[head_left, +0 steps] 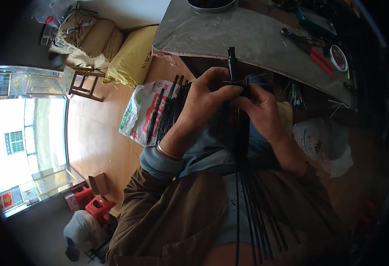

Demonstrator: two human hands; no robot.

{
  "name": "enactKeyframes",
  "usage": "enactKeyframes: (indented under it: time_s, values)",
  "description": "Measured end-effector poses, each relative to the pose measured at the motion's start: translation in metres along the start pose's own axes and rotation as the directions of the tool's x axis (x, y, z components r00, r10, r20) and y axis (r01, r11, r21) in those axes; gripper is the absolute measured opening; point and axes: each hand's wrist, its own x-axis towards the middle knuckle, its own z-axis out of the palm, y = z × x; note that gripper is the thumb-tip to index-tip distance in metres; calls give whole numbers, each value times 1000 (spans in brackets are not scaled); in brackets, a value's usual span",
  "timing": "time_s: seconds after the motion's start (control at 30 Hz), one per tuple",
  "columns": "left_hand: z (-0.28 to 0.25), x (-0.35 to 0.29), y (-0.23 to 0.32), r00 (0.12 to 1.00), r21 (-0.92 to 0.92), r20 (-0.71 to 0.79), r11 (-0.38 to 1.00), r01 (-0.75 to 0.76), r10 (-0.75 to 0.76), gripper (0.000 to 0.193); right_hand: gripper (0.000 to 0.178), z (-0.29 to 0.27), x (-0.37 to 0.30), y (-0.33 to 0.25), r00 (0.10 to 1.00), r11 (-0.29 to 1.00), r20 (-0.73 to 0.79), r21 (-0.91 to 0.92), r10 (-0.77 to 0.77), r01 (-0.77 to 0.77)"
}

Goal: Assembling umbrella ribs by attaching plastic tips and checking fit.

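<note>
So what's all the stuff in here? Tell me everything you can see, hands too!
workbench: one, grey, top
round pan: one, dark contents, bench's far edge
pliers: one, red-handled, bench right
round dish: one, pale, beside pliers
yellow sack: one, yellow, upper left
brown sacks: several, brown, behind yellow sack
wooden stool: one, brown, near sacks
plastic stools: at least two, red, lower left
box: one, brown, by red stools
printed bag: one, white-red-green, floor left
loose rods: several, black, on printed bag
clear bag: one, whitish, right
another person: one, pale top, lower left
rod assembly: one, black, in both hands
dim right edge: can't tell
clothes: brown, bottom
left hand: one, bare, centre
right hand: one, bare, right of centre
</note>
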Motion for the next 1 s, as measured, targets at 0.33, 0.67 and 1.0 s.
enactKeyframes:
  time_s: [0.33,0.67,1.0]
  values:
    - [11,0,-19,987,-89,-44,984,-156,153,30,19,-27,19,-3,953,977,217,-48,211,-206]
    - [3,10,-27,981,-266,164,962,-58,105,25,24,-34,27,28,850,818,502,415,159,-398]
    - [-27,37,-13,913,39,404,996,-80,57,44,30,-5,11,9,956,765,265,588,125,-263]
